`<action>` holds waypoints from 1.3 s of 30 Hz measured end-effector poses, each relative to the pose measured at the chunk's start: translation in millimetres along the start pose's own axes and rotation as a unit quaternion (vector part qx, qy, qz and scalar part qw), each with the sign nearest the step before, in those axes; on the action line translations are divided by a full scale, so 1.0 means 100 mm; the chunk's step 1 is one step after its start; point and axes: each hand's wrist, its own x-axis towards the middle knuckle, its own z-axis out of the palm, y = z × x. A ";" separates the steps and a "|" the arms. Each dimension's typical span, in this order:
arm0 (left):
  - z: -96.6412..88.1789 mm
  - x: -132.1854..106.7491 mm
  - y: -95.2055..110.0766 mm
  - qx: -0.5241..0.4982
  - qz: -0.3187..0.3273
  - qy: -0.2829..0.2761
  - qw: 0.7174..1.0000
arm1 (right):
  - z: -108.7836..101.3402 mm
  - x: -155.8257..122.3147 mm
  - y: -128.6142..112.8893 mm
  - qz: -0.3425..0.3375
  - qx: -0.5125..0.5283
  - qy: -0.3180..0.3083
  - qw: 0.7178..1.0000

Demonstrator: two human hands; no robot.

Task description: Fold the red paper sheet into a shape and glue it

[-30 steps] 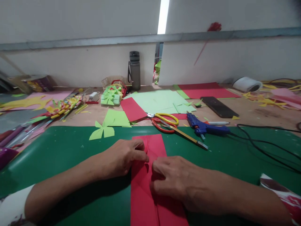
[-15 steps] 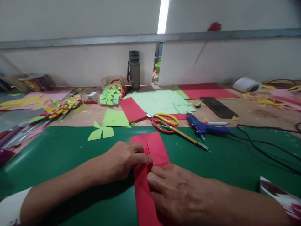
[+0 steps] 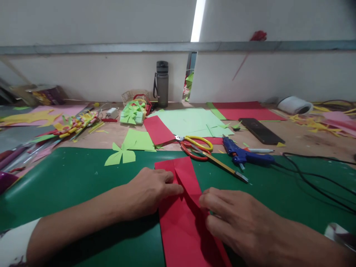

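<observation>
A long red paper (image 3: 178, 230) with a folded flap lies on the green mat (image 3: 91, 170) in front of me. On its left side, my left hand (image 3: 151, 191) presses down, fingers curled and thumb stretched toward the crease. My right hand (image 3: 236, 215) pinches the edge of the flap, which stands lifted with a shadowed gap beneath it. Beyond the paper lie scissors (image 3: 196, 146) with one yellow and one red handle, and a cutter knife (image 3: 225, 167) with a yellowish body rests partly across them.
A blue glue gun (image 3: 247, 155) with a black cable lies at the right, near a phone (image 3: 261, 130). Light green sheets (image 3: 191, 120) and green paper leaves (image 3: 121, 155) are farther back. A grey bottle (image 3: 162, 85) stands against the wall.
My right hand has moved right, drawing the flap's edge up and away from the crease, so the fold has opened. My left hand stays nearly in place on the paper.
</observation>
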 end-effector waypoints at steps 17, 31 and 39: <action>0.14 0.09 0.01 0.028 -0.001 -0.009 1.000 | 0.21 0.08 0.28 0.269 0.360 0.121 0.885; 0.23 0.10 0.02 0.013 0.010 0.026 1.000 | 0.24 0.38 0.46 0.367 0.260 0.047 0.892; 0.28 0.09 0.03 0.024 0.010 0.061 0.998 | 0.20 0.48 0.48 0.375 0.221 0.008 0.900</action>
